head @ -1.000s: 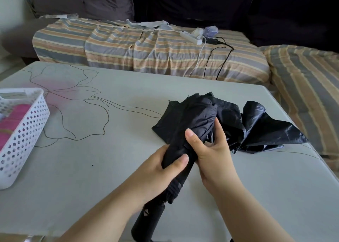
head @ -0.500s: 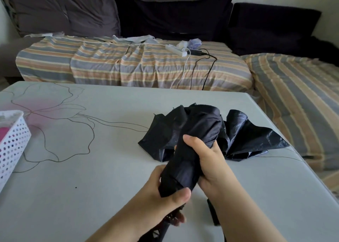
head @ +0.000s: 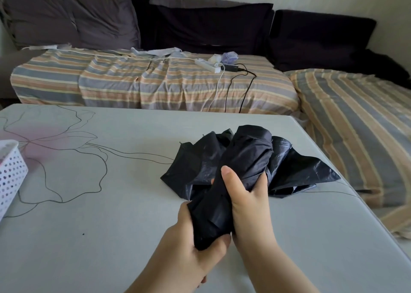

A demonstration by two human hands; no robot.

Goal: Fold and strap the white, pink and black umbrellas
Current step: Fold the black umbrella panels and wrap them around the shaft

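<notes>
The black umbrella (head: pixel 246 159) is collapsed, its loose canopy folds spreading left and right on the pale table (head: pixel 111 237). My left hand (head: pixel 191 250) grips the lower end of the gathered fabric from below. My right hand (head: pixel 246 199) wraps around the bundle just above, thumb on its left side. The umbrella's handle is hidden under my hands. No white or pink umbrella shows clearly.
A white perforated basket (head: pixel 11 175) stands at the table's left edge. Behind the table is a sofa with a striped cover (head: pixel 144 83), dark cushions, a power strip (head: pixel 206 65) and cables. Another striped cushion (head: pixel 360 119) lies to the right.
The view has tilted upward and the basket has slid nearly out of frame. Both hands have slid lower on the bundle and hold the fabric more tightly gathered; the handle is no longer visible.
</notes>
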